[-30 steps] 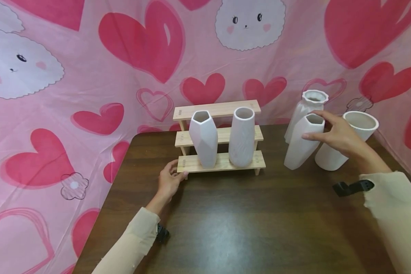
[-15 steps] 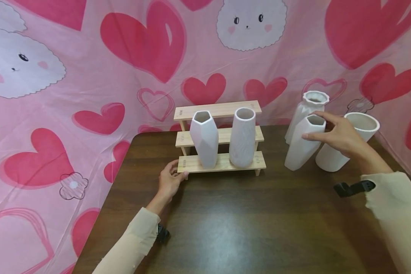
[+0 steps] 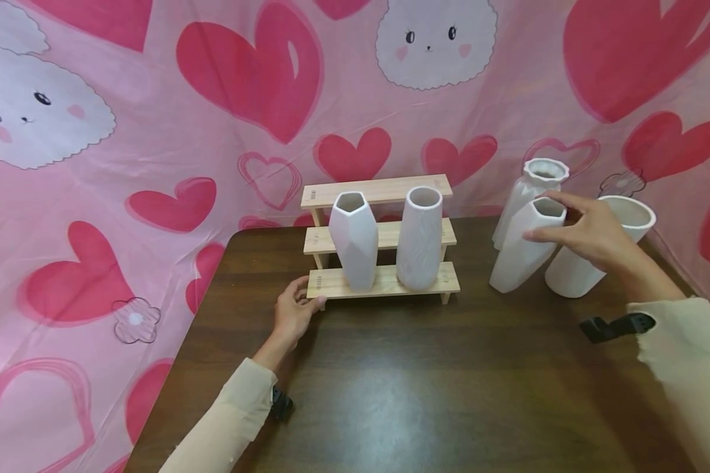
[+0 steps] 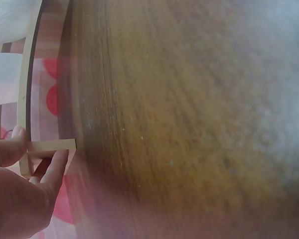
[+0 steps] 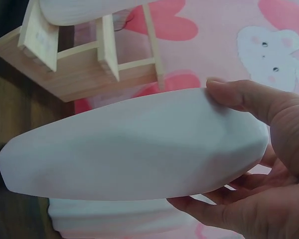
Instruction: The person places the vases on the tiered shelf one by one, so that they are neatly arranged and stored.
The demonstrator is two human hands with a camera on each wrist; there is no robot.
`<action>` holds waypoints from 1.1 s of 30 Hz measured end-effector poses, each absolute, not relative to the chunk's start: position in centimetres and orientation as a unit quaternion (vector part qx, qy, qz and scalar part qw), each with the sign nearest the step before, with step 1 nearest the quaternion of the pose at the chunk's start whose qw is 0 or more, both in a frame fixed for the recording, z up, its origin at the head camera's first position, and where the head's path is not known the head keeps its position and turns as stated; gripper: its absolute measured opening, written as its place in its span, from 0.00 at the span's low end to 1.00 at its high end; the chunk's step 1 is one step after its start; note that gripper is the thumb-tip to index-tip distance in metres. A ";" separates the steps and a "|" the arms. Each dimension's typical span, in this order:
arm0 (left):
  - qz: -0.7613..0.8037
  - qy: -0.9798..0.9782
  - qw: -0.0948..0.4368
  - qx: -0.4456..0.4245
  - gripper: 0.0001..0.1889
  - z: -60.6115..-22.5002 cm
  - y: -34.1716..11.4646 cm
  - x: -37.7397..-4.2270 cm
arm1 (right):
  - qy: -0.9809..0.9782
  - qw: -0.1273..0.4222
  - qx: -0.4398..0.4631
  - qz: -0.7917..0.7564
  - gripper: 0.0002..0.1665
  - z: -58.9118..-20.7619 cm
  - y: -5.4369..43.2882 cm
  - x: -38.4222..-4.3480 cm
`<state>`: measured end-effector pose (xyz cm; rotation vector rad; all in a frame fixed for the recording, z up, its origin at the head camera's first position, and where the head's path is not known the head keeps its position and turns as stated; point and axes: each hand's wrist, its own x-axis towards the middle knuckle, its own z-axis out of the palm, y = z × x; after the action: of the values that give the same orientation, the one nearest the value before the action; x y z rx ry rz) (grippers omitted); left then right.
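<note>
My right hand (image 3: 597, 233) grips a white faceted vase (image 3: 520, 253) near its top, thumb on the left side and fingers across the far side. The vase leans, its mouth tipped right, its base close to the tabletop. In the right wrist view the same vase (image 5: 129, 149) lies across the frame between thumb and fingers. At the left end of a three-tier wooden stand (image 3: 328, 282), my left hand (image 3: 292, 309) pinches the lowest board. The left wrist view shows my left fingers (image 4: 55, 172) beside the stand's leg (image 4: 52, 145).
Another faceted vase (image 3: 355, 246) and a round textured vase (image 3: 420, 243) stand on the lowest tier. Behind my right hand are a frilled-rim vase (image 3: 511, 203) and a wide-mouthed one (image 3: 574, 272). A pink heart-print cloth (image 3: 272, 105) hangs behind the dark wooden table (image 3: 367, 381).
The base of the vase in my right hand has shifted very slightly left. My left hand keeps its hold on the stand.
</note>
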<state>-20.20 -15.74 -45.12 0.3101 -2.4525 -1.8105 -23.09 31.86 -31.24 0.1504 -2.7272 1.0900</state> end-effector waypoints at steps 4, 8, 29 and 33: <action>-0.592 -0.799 0.038 0.101 0.29 -45.2 -15.8 -20.2 | -0.917 0.115 0.049 0.378 0.40 -30.4 31.6 -22.8; -0.593 -0.798 0.035 0.102 0.29 -45.3 -15.8 -20.2 | -0.918 0.122 0.048 0.374 0.41 -29.4 31.4 -22.6; -0.592 -0.799 0.039 0.098 0.30 -45.0 -15.7 -20.2 | -0.871 0.114 0.055 0.475 0.36 -22.2 30.0 -23.6; -0.587 -0.802 0.041 0.097 0.31 -45.1 -15.7 -20.3 | -0.865 0.114 0.060 0.485 0.36 -20.9 29.0 -24.0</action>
<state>-20.28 -15.73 -45.08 0.2979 -2.4566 -1.7980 -24.01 29.04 -20.90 0.1753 -2.5369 1.4226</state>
